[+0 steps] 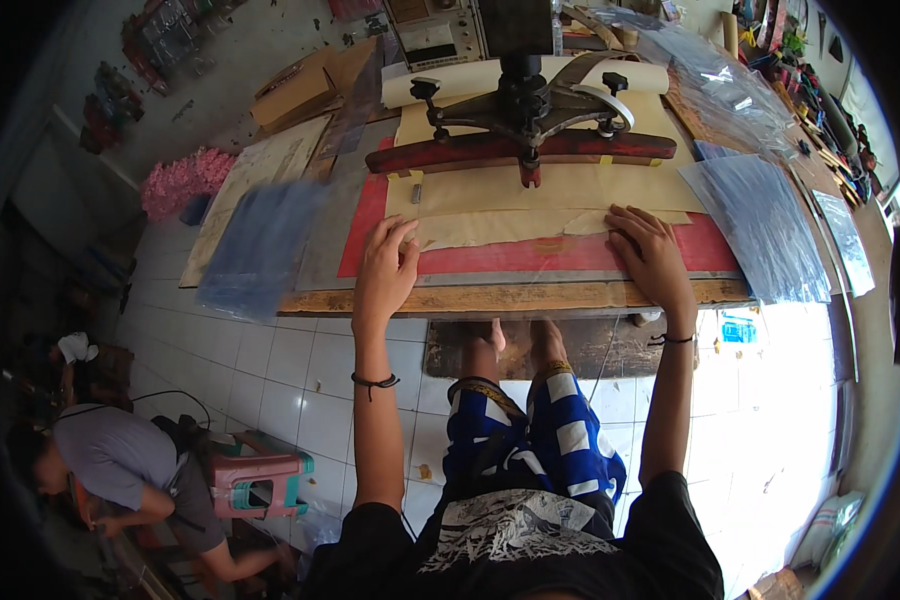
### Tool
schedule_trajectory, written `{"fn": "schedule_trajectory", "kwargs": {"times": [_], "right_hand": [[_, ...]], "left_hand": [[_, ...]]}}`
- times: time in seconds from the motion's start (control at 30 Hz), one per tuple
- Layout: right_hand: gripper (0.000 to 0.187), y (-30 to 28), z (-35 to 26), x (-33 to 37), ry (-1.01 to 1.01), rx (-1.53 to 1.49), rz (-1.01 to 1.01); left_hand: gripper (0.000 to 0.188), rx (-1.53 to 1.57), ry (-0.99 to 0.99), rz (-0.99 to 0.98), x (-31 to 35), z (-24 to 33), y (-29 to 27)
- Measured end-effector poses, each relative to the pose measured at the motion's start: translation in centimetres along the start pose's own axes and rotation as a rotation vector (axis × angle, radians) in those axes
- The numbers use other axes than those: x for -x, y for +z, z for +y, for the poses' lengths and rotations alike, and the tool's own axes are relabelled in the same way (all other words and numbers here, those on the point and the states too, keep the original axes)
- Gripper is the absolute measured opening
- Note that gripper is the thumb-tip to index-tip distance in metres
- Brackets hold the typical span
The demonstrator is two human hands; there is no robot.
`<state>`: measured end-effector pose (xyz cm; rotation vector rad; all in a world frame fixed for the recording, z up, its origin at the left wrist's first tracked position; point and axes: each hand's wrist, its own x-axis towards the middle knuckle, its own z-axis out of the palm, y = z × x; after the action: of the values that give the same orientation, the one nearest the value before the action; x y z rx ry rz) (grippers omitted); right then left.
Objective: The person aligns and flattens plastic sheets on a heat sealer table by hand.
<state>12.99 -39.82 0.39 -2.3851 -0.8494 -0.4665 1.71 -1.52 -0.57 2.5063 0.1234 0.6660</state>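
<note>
My left hand [386, 268] rests at the left front of the work surface, fingers forward and slightly bent, thumb apart. At the right front, my right hand [656, 258] lies palm down with its fingers spread. Between them runs a beige sheet [510, 228] with a torn front edge, on top of a red sheet [530, 258]. A faint clear plastic film [530, 300] seems to span the front edge between my hands; whether my fingers pinch it is unclear. Just beyond hangs the long red-brown bar [400, 158] of a black press [527, 112], above the beige sheet.
A stack of clear bluish plastic sheets [260, 245] overhangs the table's left, another stack [755, 225] its right. A wooden table edge [320, 301] runs in front. Behind are a pale roll [635, 76] and cardboard [300, 90]. A person [135, 460] bends near a stool [260, 480] at lower left.
</note>
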Motion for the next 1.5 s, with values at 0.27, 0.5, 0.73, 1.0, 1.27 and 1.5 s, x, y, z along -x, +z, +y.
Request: {"fn": "schedule_trajectory", "kwargs": {"times": [0.27, 0.5, 0.73, 1.0, 1.27, 1.5], "right_hand": [[0.029, -0.15, -0.64, 1.16, -0.005, -0.016, 0.039], [0.029, -0.25, -0.58, 1.08, -0.011, -0.025, 0.04], [0.03, -0.35, -1.08, 1.08, 0.012, -0.032, 0.031], [0.031, -0.23, -0.7, 1.05, 0.003, -0.032, 0.028], [0.03, -0.27, -0.79, 0.92, 0.001, -0.031, 0.024], [0.03, -0.31, -0.85, 0.99, -0.006, -0.036, 0.03]], "left_hand": [[0.03, 0.02, 0.007, 0.01, -0.01, -0.18, 0.23], [0.03, -0.017, 0.043, 0.035, -0.1, -0.37, 0.24], [0.029, 0.04, -0.002, 0.028, 0.04, -0.4, 0.23], [0.028, 0.036, 0.03, 0.043, -0.03, 0.02, 0.1], [0.028, -0.011, 0.04, 0.047, -0.18, -0.76, 0.33], [0.028, -0.013, 0.042, 0.052, -0.13, -0.52, 0.25]]}}
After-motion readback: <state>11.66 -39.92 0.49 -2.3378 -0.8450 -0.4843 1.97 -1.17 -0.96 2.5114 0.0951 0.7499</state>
